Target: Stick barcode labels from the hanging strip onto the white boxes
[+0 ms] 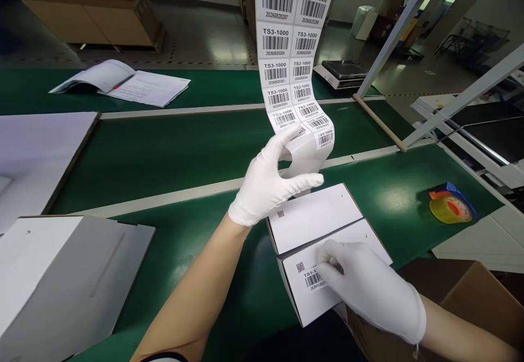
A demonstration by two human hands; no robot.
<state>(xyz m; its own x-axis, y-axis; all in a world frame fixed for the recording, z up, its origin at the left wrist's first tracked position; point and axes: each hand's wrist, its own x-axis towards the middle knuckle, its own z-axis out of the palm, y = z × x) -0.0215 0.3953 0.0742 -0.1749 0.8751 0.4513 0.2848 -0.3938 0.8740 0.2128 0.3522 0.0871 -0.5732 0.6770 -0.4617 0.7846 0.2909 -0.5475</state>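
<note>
A long strip of barcode labels (276,40) hangs down and curls at its lower end. My left hand (272,179), in a white glove, is at the curled end, thumb and fingers spread around the strip's edge. Below lie two white boxes side by side, the farther box (315,214) and the nearer box (298,296). My right hand (360,280), also gloved, has its fingers pinched on a barcode label (313,280) lying on the nearer box's top, covering the label's right part. Each box has a small printed code at its left.
A tape dispenser (452,206) lies at the right. Large white boxes (82,274) stand at the left. Across the green bench lie an open booklet (139,86) and a scale (344,72). An open cardboard box (483,307) is at the lower right, below a slanted metal frame (397,29).
</note>
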